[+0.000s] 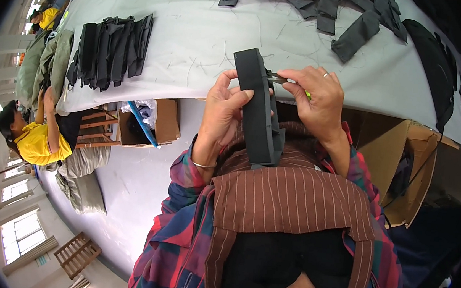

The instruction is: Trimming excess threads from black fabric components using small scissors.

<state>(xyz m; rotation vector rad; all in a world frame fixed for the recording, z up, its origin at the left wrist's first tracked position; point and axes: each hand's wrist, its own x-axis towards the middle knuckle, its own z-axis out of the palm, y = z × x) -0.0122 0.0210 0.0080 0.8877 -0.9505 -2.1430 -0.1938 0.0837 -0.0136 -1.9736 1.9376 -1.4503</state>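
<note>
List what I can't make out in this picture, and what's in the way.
In the head view:
Metal tool: its handle is mostly covered by the right hand.
Left hand: most fingertips are hidden behind the dark strip.
Far fabric pieces: some are cut off by the picture's top edge.
Distant worker in yellow: too small for detail.

1. Fingers of the right hand hide most of the tool, so we cannot tell its kind.
2. The black strip hides parts of the left hand from us.
3. We see the farthest dark fabric pieces cut off by the upper edge.
4. We cannot make out what lies in shadow inside the cardboard box on the right.
5. The farther person in yellow is too small for us to read.
</note>
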